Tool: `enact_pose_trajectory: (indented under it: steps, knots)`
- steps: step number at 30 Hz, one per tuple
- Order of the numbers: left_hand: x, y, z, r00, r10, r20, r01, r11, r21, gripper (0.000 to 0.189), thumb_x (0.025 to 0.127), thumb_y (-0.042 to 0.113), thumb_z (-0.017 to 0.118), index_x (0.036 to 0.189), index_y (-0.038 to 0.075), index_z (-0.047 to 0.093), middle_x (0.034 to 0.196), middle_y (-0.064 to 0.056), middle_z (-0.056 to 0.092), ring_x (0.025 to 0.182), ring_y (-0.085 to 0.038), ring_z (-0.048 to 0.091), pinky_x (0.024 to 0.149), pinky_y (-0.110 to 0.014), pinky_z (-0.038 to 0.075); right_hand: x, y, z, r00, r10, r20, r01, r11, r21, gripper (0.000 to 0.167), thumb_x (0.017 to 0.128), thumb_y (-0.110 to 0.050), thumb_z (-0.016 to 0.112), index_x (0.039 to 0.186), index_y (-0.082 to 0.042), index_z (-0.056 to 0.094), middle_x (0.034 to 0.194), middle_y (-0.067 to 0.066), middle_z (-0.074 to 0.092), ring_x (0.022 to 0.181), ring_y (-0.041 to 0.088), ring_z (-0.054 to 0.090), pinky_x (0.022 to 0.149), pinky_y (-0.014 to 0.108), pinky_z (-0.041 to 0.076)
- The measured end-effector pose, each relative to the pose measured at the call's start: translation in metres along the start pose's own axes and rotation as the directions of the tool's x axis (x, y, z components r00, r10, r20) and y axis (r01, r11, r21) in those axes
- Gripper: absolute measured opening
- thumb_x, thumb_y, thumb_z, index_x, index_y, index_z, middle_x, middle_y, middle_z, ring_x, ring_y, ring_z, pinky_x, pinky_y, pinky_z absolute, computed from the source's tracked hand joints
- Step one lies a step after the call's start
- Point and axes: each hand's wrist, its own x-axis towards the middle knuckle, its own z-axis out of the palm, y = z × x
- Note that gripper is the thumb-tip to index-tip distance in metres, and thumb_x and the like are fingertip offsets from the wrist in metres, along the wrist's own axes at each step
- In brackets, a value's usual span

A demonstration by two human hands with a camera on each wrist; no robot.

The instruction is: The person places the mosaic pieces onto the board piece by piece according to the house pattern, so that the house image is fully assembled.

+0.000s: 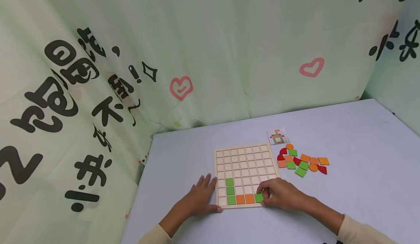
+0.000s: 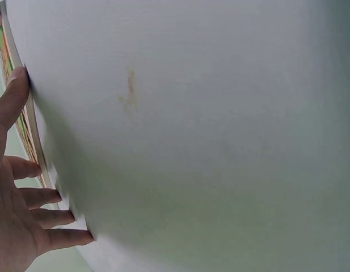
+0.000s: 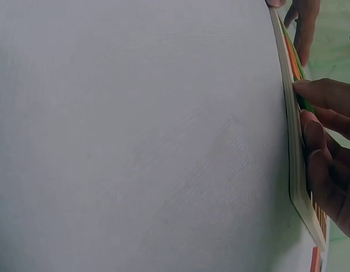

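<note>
A square wooden grid board (image 1: 243,150) lies on the table, with green and orange square tiles in its lower left cells. My right hand (image 1: 283,194) pinches a green square tile (image 1: 258,198) between thumb and fingers at the bottom row, just right of two orange tiles (image 1: 245,199). The right wrist view has this green tile (image 3: 304,103) between the fingertips, close over the board's edge (image 3: 294,141). My left hand (image 1: 200,196) rests at the board's left side, fingers spread and thumb at the lower left corner; its thumb (image 2: 16,96) touches the rim in the left wrist view.
A loose group of tiles (image 1: 303,165), red, orange and green, in squares, rounds and quarter-round shapes, lies right of the board. Behind it is a small pattern card (image 1: 278,136) with a coloured figure on a grid. A printed curtain (image 1: 229,54) hangs along the table's (image 1: 354,142) far edge.
</note>
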Motion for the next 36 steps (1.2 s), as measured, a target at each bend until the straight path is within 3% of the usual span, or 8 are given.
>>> enact_pose_trajectory:
  steps: [22,28,36]
  knots:
    - [-0.0001,0.0071,-0.0056,1.000,-0.019,0.012,0.020,0.999,-0.044,0.106,0.076,0.061,0.079,0.158,0.014,0.031,0.165,-0.015,0.027,0.152,-0.040,0.024,0.110,-0.063,0.038,0.0025,-0.0021,0.0016,0.998,0.061,-0.007,-0.061,0.998,-0.031,0.019,0.079,-0.018,0.084,0.096,-0.017,0.074,0.068,-0.014,0.057,0.065,0.002,0.051,0.059,0.021,0.043]
    - [-0.0003,0.0082,-0.0073,1.000,-0.026,0.017,0.027,0.998,-0.051,0.106,0.076,0.060,0.079,0.158,0.014,0.031,0.165,-0.015,0.026,0.152,-0.041,0.024,0.110,-0.063,0.038,0.0014,-0.0013,0.0024,0.999,0.039,-0.011,-0.039,0.998,-0.047,0.020,0.080,-0.019,0.084,0.097,-0.017,0.074,0.069,-0.015,0.056,0.066,0.000,0.050,0.060,0.020,0.043]
    - [0.0001,0.0081,-0.0070,1.000,-0.029,0.011,0.030,0.999,-0.044,0.107,0.075,0.060,0.080,0.158,0.015,0.031,0.165,-0.015,0.027,0.151,-0.041,0.025,0.109,-0.063,0.039,-0.0033,0.0033,-0.0027,1.000,-0.022,-0.008,0.022,1.000,0.001,0.034,0.083,-0.024,0.082,0.112,-0.010,0.070,0.076,-0.015,0.059,0.064,-0.001,0.049,0.060,0.019,0.043]
